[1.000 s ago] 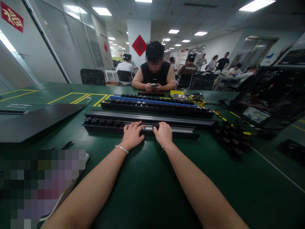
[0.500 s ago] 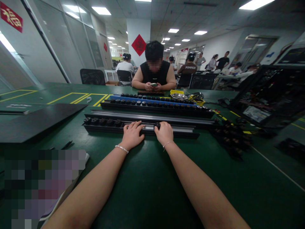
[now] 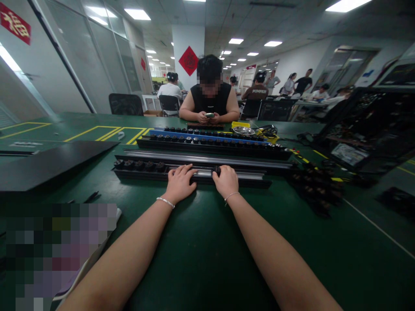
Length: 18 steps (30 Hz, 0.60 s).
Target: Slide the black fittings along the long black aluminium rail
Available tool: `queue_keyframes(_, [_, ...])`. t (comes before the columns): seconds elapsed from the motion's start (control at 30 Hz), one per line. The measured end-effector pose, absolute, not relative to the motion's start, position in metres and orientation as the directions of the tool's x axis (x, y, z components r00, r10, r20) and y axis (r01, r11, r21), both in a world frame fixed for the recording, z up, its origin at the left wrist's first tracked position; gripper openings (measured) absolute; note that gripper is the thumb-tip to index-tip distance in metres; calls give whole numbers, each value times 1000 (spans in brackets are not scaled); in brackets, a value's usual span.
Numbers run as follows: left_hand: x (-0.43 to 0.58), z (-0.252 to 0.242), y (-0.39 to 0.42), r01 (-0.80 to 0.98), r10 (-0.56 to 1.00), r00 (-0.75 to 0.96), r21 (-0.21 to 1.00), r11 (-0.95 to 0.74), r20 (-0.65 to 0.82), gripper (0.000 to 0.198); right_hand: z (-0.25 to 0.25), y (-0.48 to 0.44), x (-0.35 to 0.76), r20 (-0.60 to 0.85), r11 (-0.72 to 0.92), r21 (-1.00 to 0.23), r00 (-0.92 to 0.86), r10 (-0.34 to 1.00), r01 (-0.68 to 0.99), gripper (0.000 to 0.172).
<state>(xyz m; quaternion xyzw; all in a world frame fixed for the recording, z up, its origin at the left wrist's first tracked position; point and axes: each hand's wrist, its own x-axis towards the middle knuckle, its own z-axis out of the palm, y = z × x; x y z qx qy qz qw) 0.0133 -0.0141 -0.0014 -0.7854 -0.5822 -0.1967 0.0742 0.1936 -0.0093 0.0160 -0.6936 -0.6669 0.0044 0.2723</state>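
Note:
In front of me lies a long black channel rail [image 3: 145, 176] with a shiny inner strip. Several round black parts [image 3: 139, 165] sit in a row in its left part. My left hand [image 3: 180, 183] rests on the rail just right of that row, fingers spread. Further right along the same rail, my right hand [image 3: 226, 181] has its fingers closed on one small round black part [image 3: 216, 170]. The part's underside is hidden, so I cannot tell if it is seated in the rail.
Behind lie another rail [image 3: 207, 159] and a blue strip [image 3: 207, 139] among more round parts. A heap of dark parts [image 3: 314, 190] lies right, a dark flat panel [image 3: 55, 166] left. Across the green table [image 3: 201, 242] a person [image 3: 210, 97] holds a phone. A metal bowl [image 3: 244, 131] stands beyond.
My right hand has shifted slightly to the right along the rail, with the round black part moving with it. My left hand has stayed in place.

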Motion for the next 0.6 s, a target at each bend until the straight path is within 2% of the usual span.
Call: queue_keyframes(0.6, [14,2,-15,946,898,237,123,-300,372,46,15,-10,208,359,41,-412,121,926,910,34])
